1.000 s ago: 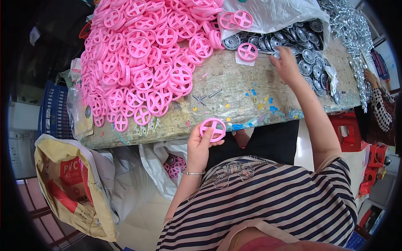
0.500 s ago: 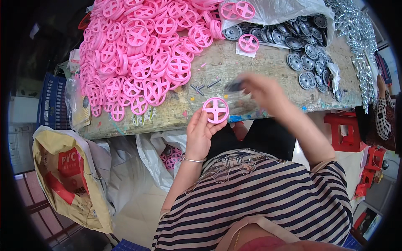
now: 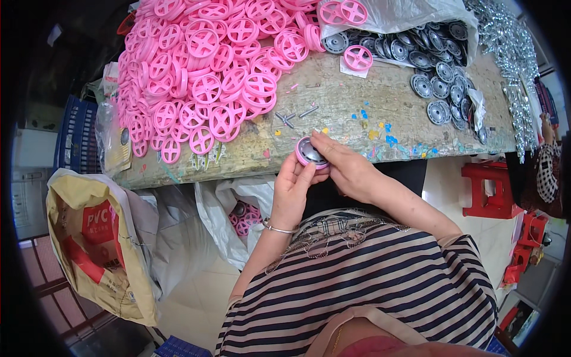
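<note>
In front of me, just past the near table edge, my left hand (image 3: 291, 185) is closed on a pink plastic wheel ring (image 3: 299, 156). A round grey hubcap-like disc (image 3: 313, 152) sits against the ring's face, inside its rim. My right hand (image 3: 350, 169) grips the disc and the ring from the right, fingers on the far edge. Whether the disc is fully seated I cannot tell. Beyond my hands, several thin grey pins (image 3: 285, 120) lie on the worn table (image 3: 351, 89).
A big heap of pink wheel rings (image 3: 205, 89) covers the table's left. Grey discs (image 3: 440, 88) spill from a white sack (image 3: 410, 16) at the back right. Silver tinsel (image 3: 516, 89) hangs at the far right. An open yellow sack (image 3: 62, 238) and a red stool (image 3: 489, 189) stand below.
My right hand has come from the right, over the table, to my left hand. The grey disc it carried now lies on the pink ring.
</note>
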`<state>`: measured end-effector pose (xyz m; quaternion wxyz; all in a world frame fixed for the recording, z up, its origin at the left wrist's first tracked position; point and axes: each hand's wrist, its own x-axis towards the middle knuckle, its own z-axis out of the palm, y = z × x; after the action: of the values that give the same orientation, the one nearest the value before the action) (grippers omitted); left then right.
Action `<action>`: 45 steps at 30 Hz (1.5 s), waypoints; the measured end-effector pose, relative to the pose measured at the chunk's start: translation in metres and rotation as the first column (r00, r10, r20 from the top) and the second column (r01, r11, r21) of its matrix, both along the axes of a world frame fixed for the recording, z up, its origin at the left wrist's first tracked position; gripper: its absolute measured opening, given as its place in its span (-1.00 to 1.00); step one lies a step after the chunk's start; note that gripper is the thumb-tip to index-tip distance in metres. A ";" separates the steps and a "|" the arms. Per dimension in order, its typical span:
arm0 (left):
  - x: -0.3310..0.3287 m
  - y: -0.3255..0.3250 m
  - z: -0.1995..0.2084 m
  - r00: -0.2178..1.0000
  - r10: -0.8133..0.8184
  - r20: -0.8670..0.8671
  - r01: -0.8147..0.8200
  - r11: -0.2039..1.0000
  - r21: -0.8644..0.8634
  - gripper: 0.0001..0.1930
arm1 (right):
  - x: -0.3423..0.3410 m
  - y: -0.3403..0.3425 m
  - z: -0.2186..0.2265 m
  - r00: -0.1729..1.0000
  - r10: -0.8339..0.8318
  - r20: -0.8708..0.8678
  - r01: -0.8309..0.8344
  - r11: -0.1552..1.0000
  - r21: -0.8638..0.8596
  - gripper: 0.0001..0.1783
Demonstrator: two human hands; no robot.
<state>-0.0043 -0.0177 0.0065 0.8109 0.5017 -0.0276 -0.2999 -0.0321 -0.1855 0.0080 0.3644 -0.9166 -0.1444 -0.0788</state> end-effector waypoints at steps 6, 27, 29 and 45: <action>-0.002 -0.004 0.002 0.995 0.025 0.095 -0.021 0.999 -0.044 -0.59 | -0.001 -0.004 0.015 0.993 -0.037 -0.113 0.067 0.958 0.278 -0.47; -0.015 0.109 -0.036 0.777 0.246 0.579 -0.569 0.667 0.481 -0.72 | 0.036 -0.010 0.004 0.879 0.007 -0.477 0.273 0.814 0.514 -0.69; -0.022 0.165 -0.061 0.881 0.213 0.423 -0.457 0.618 0.640 -0.66 | 0.060 -0.004 0.014 0.981 -0.048 -0.187 0.102 0.952 0.290 -0.68; 0.012 0.085 -0.023 0.833 0.102 0.543 -0.424 0.748 0.511 -0.70 | 0.139 -0.001 0.020 0.981 -0.071 -0.180 0.107 0.974 0.197 -0.78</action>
<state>0.0078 0.0676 -0.0170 0.6052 0.7933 -0.0564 -0.0357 0.1066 -0.1867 0.0283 0.4646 -0.8828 -0.0621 -0.0301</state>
